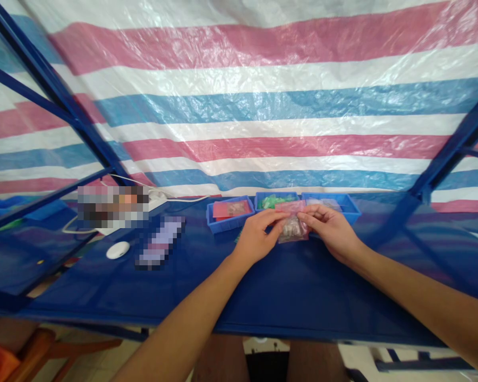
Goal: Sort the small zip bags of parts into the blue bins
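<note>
Between my hands hangs a small clear pinkish plastic bag (293, 229) with greyish contents too small to make out. My left hand (258, 233) pinches the bag near its upper left edge. On the other side, the thumb and fingers of my right hand (330, 229) grip its upper right edge. Behind the hands stand blue bins in a row. The left bin (219, 225) holds a red packet (224, 210) and a small bag. Green packets (276, 201) lie in the middle bin (258, 197). Inside the right bin (352, 212) are pale clear bags, partly hidden by my right hand.
A blue table (302, 297) lies under everything. To the left are a pixelated phone-like object (161, 241), a white round case (118, 250) and white cables (187, 199). Blue metal posts (442, 148) flank the table; a striped plastic sheet (282, 116) hangs behind.
</note>
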The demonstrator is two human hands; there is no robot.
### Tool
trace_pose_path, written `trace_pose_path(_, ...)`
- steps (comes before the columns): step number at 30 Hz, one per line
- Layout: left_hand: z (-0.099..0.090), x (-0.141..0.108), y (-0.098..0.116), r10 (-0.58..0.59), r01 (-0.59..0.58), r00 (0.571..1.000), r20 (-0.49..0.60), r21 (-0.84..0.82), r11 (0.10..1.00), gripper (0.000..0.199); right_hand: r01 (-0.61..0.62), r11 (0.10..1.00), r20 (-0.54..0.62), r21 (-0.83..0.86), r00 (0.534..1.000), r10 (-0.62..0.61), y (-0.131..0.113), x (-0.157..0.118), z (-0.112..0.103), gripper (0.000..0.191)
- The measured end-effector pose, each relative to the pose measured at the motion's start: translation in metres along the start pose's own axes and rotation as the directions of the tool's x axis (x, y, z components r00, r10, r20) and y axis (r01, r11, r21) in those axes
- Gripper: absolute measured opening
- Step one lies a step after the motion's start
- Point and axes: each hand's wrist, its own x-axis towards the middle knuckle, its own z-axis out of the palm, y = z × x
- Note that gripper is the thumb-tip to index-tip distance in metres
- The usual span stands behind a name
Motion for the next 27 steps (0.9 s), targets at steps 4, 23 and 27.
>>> trace_pose_path(4,0.0027,0.0011,-0.0038,-0.074,0.072,0.997,-0.035,-0.048,0.996,0.023,-0.002,1.000,0.013,-0.011,1.000,0.002,-0.0039,-0.0029,0.0041,0.040)
trace_pose_path(23,0.0021,0.0026,-0.0023,-0.243,0.230,0.969,-0.037,-0.218,0.948,0.020,-0.004,0.992,0.122,-0.127,0.992,0.019,-0.0071,-0.0084,0.0076,0.041)
trace_pose_path(27,0.0021,0.0037,-0.0027,-0.260,0.247,0.965,-0.025,-0.238,0.939,0.019,-0.008,0.992,0.133,-0.125,0.991,0.025,-0.0068,-0.0087,0.0072,0.039)
